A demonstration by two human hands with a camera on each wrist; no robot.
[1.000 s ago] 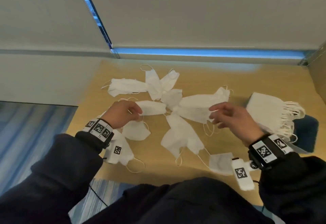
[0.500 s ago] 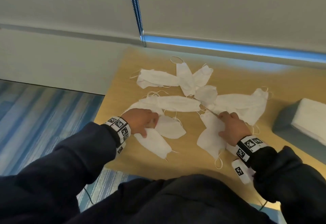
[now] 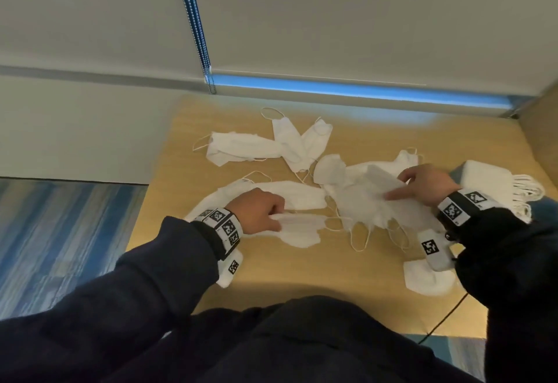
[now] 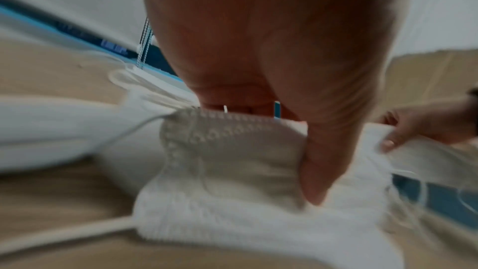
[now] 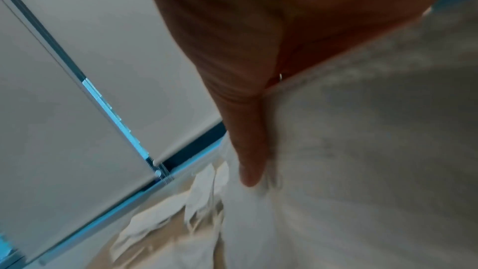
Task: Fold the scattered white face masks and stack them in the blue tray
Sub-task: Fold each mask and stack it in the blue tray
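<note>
**Head view: two masks picked up at once, stack waiting at the right**

Head view shows our left hand pinching the end of a flat mask near the table's front, thumb on top and fingers curled under, as the left wrist view confirms. Our right hand grips the edge of a larger crumpled mask in the middle of the pile, index finger stretched along the fabric. We judge the step to be gathering a mask for folding. To do it well, we should free one mask from its neighbours first, since the ear loops lie crossed and could drag others along, then match the edges before creasing.

More loose masks lie farther back. The folded stack sits at the right edge, covering most of the blue tray.

Everything rests on a light wooden table. Behind it hang pale roller blinds with a bead chain; striped blue carpet lies to the left.
</note>
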